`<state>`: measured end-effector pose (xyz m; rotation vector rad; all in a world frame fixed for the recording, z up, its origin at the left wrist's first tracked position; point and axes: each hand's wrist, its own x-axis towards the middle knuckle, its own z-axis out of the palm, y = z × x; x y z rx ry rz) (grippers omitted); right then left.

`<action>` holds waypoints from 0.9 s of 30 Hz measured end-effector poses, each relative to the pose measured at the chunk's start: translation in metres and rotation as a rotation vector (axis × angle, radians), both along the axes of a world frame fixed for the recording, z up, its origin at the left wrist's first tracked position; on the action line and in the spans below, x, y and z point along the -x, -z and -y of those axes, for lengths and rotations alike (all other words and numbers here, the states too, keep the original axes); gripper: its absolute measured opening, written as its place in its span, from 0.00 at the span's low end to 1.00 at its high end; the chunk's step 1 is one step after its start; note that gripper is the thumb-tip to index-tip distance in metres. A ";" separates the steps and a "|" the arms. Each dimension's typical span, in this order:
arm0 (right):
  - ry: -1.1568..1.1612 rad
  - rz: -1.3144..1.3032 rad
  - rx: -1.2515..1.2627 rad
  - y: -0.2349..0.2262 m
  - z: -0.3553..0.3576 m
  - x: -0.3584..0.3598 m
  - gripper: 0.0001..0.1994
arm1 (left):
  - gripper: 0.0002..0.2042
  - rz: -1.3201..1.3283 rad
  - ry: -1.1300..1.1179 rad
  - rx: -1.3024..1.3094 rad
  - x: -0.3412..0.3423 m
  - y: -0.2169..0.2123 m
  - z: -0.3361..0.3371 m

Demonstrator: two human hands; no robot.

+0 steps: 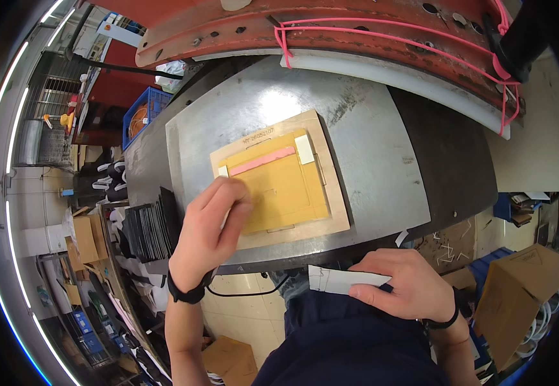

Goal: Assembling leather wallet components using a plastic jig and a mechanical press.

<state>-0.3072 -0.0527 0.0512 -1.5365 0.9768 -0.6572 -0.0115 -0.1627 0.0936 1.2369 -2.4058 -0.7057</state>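
Note:
A light-brown square board [329, 193] lies slightly turned on a grey metal plate [382, 161]. Set into it is a yellow panel [279, 186]. Along the panel's far side runs a pink strip [263, 160], with a cream-white pad [304, 149] by its right end and a smaller white piece [223, 172] by its left. Over the board's left side, my left hand [212, 222] is closed with fingers curled together; its fingertips are largely hidden. Near the table's front edge, my right hand [405, 283] grips a white strip [337, 280] with dark lines at its left end.
A red machine beam [357, 35] wrapped in pink cord spans the far side, with a white bar [395, 83] beneath it. Left of the board stands a stack of black sheets [152, 225]. A blue crate [144, 114] sits farther back. Cardboard boxes [517, 296] are at the lower right.

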 end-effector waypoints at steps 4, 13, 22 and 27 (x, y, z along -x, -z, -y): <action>0.008 -0.023 -0.029 -0.002 -0.002 0.006 0.15 | 0.07 0.071 -0.109 -0.087 -0.028 -0.026 -0.038; -0.014 -0.066 -0.166 -0.018 0.008 0.003 0.14 | 0.04 0.531 -0.540 -0.228 -0.070 -0.032 -0.115; 0.131 -0.049 -0.273 -0.024 -0.009 0.002 0.12 | 0.34 0.233 -0.213 0.211 0.024 0.013 -0.062; 0.166 -0.052 -0.279 -0.024 -0.013 0.006 0.12 | 0.37 0.294 -0.234 0.217 0.039 0.028 -0.069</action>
